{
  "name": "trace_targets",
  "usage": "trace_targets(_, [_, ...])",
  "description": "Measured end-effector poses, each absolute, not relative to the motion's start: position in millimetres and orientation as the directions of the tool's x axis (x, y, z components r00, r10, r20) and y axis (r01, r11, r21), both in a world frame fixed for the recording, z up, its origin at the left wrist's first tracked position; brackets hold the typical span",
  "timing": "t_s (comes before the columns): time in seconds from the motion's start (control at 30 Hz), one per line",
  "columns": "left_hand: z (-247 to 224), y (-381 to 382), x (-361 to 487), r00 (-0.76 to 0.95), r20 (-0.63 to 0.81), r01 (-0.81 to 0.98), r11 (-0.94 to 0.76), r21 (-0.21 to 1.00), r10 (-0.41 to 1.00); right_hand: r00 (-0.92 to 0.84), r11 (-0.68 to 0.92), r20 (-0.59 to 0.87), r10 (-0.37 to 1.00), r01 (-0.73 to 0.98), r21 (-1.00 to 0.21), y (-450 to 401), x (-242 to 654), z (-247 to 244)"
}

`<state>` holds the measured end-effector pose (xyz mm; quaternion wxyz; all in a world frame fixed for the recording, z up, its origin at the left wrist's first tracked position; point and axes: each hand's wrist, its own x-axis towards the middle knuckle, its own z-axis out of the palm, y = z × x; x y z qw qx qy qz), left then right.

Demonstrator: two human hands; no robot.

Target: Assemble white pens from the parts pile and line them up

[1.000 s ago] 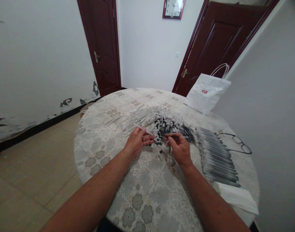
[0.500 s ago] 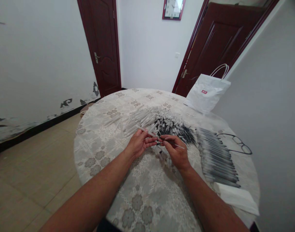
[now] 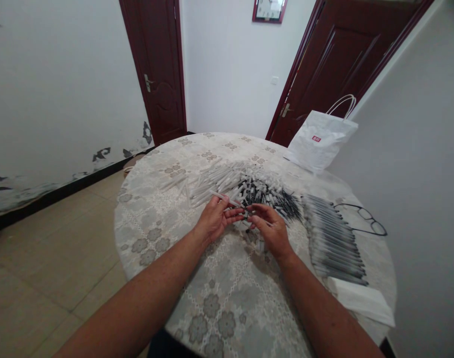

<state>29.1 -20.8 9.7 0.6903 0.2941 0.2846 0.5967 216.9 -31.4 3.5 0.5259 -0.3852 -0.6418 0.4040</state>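
Note:
My left hand (image 3: 214,219) pinches a whitish translucent pen barrel (image 3: 218,195) between thumb and forefinger, its other fingers stretched toward the right. My right hand (image 3: 269,229) is closed on a thin pen refill (image 3: 268,223), of which only a short pale end shows. The fingertips of both hands nearly meet at the barrel's right end; whether refill and barrel touch there I cannot make out. Just beyond the hands lies a heap of white pen barrels (image 3: 215,180), with a pile of black-tipped refills (image 3: 273,196) at its right. Small pale pieces below the right fingers are partly hidden.
A row of grey-and-clear pens (image 3: 335,238) lies at the right, beside eyeglasses (image 3: 368,219). Nearer me is a white packet (image 3: 363,301). At the back right stands a white paper bag (image 3: 322,139). A patterned cloth covers the round table (image 3: 148,199).
My right hand has shifted slightly left and its fingers have curled more; less of the refill's pale end sticks out. The left hand still holds the barrel. The view has tilted slightly.

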Motion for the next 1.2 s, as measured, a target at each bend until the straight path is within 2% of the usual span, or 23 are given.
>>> trace_targets(0.1, [10,-20,29,0.077,-0.038,-0.665,0.08,0.742,0.996,-0.061,0.354,0.357,0.932,-0.054,-0.934,-32,218,4])
trace_targets(0.17, [10,-22,33,0.092,-0.032,-0.662,0.085,0.745,0.995,-0.03,0.348,0.35,0.936,-0.066,-0.935,-33,216,4])
trace_targets(0.4, [4,-41,59,0.418,-0.059,-0.539,0.299,0.787,0.907,-0.132,0.326,0.31,0.942,0.125,-0.937,-38,202,-3])
trace_targets(0.53, [6,-35,50,0.335,-0.123,-0.617,0.316,0.721,0.934,-0.112,0.392,0.376,0.92,0.238,-0.888,-32,212,0])
trace_targets(0.6, [8,-27,40,0.25,-0.174,-0.689,0.301,0.66,0.953,-0.186,0.476,0.44,0.879,0.413,-0.776,-27,222,3])
trace_targets(0.7, [10,-17,28,0.181,-0.246,-0.758,0.295,0.582,0.952,-0.469,0.609,0.392,0.792,0.647,-0.458,-23,233,8])
trace_targets(0.77, [11,-15,26,0.169,-0.271,-0.77,0.299,0.564,0.948,-0.58,0.638,0.269,0.769,0.721,-0.27,-24,233,10])
trace_targets(0.83, [12,-16,27,0.162,-0.257,-0.76,0.286,0.583,0.953,-0.607,0.628,0.166,0.777,0.767,-0.134,-27,230,11])
trace_targets(0.93, [13,-20,30,0.143,-0.188,-0.737,0.231,0.635,0.972,-0.606,0.61,0.099,0.79,0.792,-0.027,-31,224,12])
trace_targets(1.07, [12,-21,31,0.097,-0.127,-0.722,0.158,0.674,0.987,-0.614,0.619,0.107,0.782,0.785,-0.015,-32,224,13])
trace_targets(1.13, [11,-20,31,0.081,-0.115,-0.714,0.138,0.687,0.99,-0.626,0.637,0.134,0.768,0.768,-0.068,-32,225,13])
trace_targets(1.2, [11,-20,31,0.081,-0.105,-0.705,0.132,0.697,0.991,-0.612,0.647,0.215,0.761,0.741,-0.18,-31,226,12])
